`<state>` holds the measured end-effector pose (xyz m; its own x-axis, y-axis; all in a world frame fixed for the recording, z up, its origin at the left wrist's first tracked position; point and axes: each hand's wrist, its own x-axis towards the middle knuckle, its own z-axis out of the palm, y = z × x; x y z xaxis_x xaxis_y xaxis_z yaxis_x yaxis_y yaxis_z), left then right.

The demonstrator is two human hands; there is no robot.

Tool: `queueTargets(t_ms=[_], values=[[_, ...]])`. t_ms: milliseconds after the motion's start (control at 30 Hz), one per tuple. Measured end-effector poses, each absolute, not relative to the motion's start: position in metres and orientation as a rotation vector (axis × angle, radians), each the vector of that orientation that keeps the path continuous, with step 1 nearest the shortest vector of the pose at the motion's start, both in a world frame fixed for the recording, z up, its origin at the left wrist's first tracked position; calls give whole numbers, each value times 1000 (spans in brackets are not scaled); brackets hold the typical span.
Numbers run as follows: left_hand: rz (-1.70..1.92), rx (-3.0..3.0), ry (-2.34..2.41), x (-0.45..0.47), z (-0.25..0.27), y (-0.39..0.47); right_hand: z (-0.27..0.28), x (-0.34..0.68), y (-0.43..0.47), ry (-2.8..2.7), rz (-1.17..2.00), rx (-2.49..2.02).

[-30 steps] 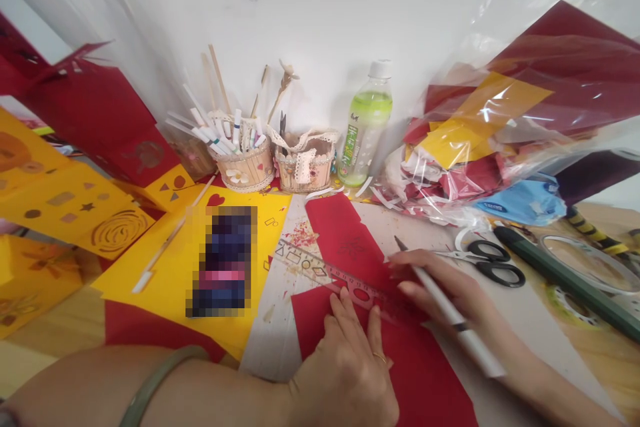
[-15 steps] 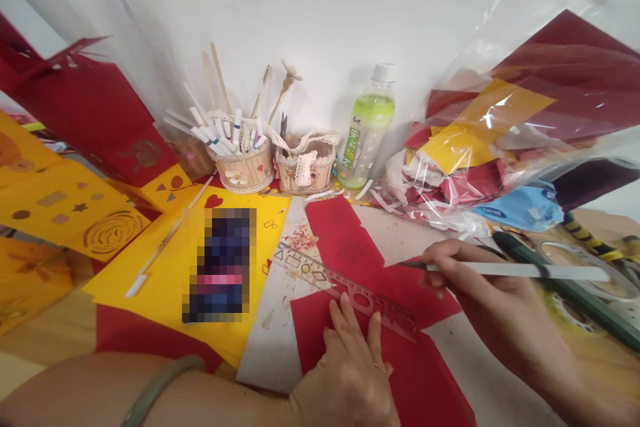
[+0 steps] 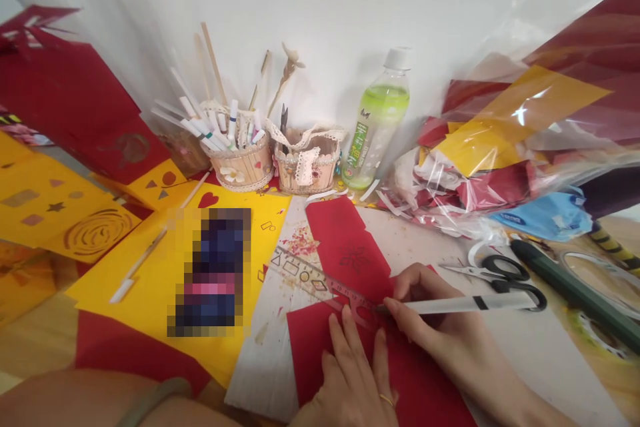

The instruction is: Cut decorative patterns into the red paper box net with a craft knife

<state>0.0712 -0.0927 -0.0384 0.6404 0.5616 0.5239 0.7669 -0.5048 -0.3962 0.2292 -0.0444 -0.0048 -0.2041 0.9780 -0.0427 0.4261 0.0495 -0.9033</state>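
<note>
Papercraft worktable (image 3: 623,383) against white wall (image 3: 320,7), red paper (image 3: 420,373), ruler (image 3: 323,280), scissors (image 3: 484,272), pen-filled basket (image 3: 237,170)

Head-worn view, facing forward and down, close above red paper (image 3: 423,373)

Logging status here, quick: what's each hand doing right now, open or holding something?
Left hand: open, spread over the red paper at the ruler.
Right hand: closed, holding the pen.
</note>
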Motion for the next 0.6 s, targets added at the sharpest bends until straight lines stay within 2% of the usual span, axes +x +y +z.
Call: queueTargets(t_ms=[233, 600], values=[[-380, -2280, -1078, 72, -38, -94, -5, 226, -39, -1969, 990, -1356], [-375, -2261, -1077, 74, -41, -94, -7, 225, -40, -2020, 971, -1333]])
